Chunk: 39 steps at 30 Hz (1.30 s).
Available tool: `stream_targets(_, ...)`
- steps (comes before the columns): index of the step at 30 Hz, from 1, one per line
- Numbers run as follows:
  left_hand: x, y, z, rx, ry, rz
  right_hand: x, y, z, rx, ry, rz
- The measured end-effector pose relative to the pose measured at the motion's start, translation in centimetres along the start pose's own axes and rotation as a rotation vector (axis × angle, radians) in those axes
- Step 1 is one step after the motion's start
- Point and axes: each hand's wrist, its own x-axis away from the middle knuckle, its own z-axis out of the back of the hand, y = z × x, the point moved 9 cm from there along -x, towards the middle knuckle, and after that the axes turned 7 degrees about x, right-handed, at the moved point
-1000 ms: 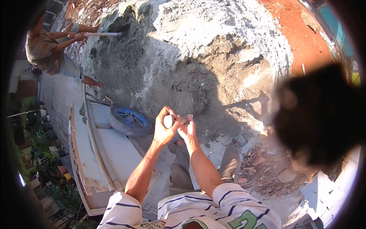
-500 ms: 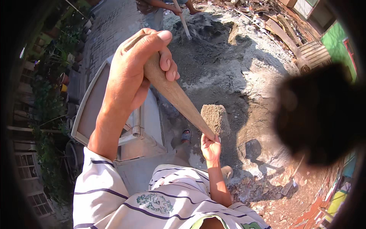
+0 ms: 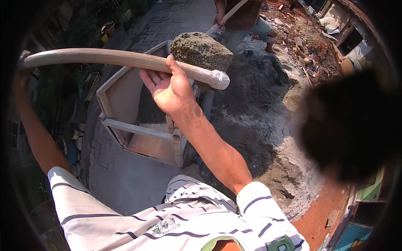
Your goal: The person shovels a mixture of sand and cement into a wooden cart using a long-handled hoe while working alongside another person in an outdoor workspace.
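Observation:
A shovel [image 3: 104,57] with a long wooden handle lies nearly level across the front of me, bowed by the lens. A thick lump of grey sand [image 3: 201,51] covers its blade. My right hand [image 3: 171,90] supports the handle close to the blade, palm up, with the thumb over its near side. At the far left my left hand [image 3: 21,77] is closed around the handle's end, dark against the picture's rim. Under the loaded blade stands a pale open box [image 3: 138,129] with wooden sides and some grey sand inside.
A large sand heap [image 3: 261,75] rises on the right. Ahead, another person [image 3: 243,16] grips a pale tool handle [image 3: 232,11]. Paving [image 3: 157,29] runs along the left beside potted plants [image 3: 109,28]. A blurred black shape [image 3: 347,129] blocks the right side.
The shovel has swung up and left from the sand heap to over the box, carrying its sand. My left hand has moved out to the far left, my right hand up and left.

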Motion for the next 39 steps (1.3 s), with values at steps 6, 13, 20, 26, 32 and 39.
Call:
stream_targets(6, 13.2, -6.6, 11.2, 0.209, 0.261, -0.081, 2.9, 2.3, 4.7, 0.248, 0.175, -0.024)
stream_targets(13, 17.6, -28.9, -5.2, 0.208, 0.224, 0.176, 20.2, -5.1, 22.5, 0.035, 0.549, 0.134)
stream_targets(20, 27.1, -60.9, -20.2, -0.245, 0.055, 0.768, 34.0, -1.1, 52.9, -0.732, 0.910, 0.578)
stream_targets(26, 46.2, -84.3, -23.1, -0.433, -0.381, 1.264, 38.2, 6.8, 67.9, -1.209, 1.078, 0.983)
stream_targets(32, 68.7, -95.5, -23.3, -0.507, -1.011, 1.679, 41.2, 11.7, 76.0, -1.548, 1.036, 1.159)
stream_targets(39, 83.3, -101.0, -26.8, -0.571, -1.462, 1.671, 49.8, 4.9, 84.0, -1.519, 0.709, 1.220)
